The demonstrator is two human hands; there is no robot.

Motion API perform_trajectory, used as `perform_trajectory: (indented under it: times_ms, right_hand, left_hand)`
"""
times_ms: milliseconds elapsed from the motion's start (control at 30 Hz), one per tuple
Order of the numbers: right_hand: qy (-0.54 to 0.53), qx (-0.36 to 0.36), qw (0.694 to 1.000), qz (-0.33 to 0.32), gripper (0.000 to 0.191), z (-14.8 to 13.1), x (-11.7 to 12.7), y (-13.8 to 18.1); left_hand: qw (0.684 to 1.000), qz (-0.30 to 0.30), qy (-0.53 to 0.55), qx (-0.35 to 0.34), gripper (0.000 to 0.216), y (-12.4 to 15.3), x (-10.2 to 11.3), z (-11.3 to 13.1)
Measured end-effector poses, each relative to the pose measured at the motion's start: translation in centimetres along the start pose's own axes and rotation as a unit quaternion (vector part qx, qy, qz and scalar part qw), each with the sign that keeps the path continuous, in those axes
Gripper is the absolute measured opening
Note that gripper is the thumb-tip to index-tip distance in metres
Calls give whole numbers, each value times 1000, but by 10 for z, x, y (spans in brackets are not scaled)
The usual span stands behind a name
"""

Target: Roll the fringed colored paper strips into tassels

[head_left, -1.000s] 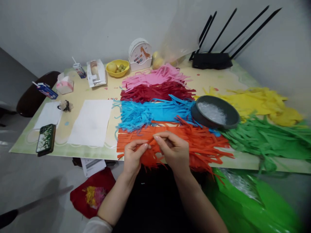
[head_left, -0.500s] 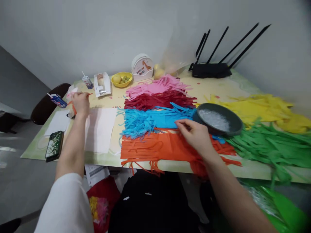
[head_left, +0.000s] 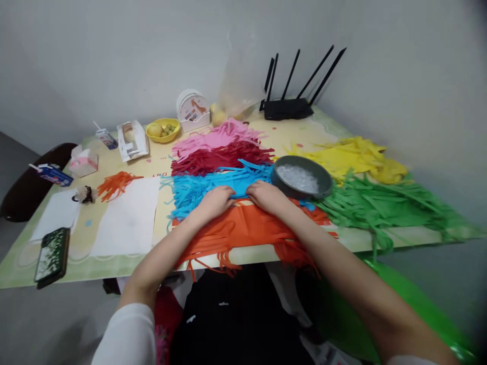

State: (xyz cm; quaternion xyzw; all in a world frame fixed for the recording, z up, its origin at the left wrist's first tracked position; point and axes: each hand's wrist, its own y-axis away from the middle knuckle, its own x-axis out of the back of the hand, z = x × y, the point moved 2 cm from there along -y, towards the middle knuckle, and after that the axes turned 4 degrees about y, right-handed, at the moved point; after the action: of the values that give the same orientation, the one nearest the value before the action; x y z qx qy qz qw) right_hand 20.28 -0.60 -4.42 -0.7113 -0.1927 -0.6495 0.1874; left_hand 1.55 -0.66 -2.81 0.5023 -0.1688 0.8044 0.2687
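Observation:
My left hand (head_left: 215,201) and my right hand (head_left: 266,195) lie close together on the far edge of the orange fringed paper (head_left: 243,230), where it meets the blue fringed paper (head_left: 213,185). Both hands look curled, fingers pressed down onto the paper edge. What the fingers pinch is hidden from here. A small bundle of orange strips (head_left: 116,183) lies apart at the left, beside a white sheet (head_left: 127,223).
Dark red (head_left: 216,158) and pink (head_left: 216,138) fringed papers lie behind the blue. A grey bowl (head_left: 321,187) with clear bits stands right of my hands, with green (head_left: 384,205) and yellow (head_left: 350,157) fringes beyond. A phone (head_left: 52,255), drink cartons, a fruit bowl (head_left: 164,130) and a router (head_left: 289,107) ring the table.
My left hand has let go of orange strips at the left of the table and come back to the middle. My right hand has shifted left to meet it at the orange paper's far edge.

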Motion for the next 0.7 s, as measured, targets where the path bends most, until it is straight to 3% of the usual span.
perform_trajectory:
  times_ms: [100, 200, 700]
  right_hand:
    - [16, -18, 1000, -2, 26, 2, 1, -3]
    - [16, -31, 999, 8, 26, 2, 2, -4]
    - [-26, -56, 997, 48, 12, 8, 16, -8]
  left_hand:
    - [999, -1, -3, 42, 24, -14, -11, 2]
    - [998, -3, 6, 62, 26, -21, -8, -9]
    - [996, -17, 37, 74, 18, -30, 8, -13]
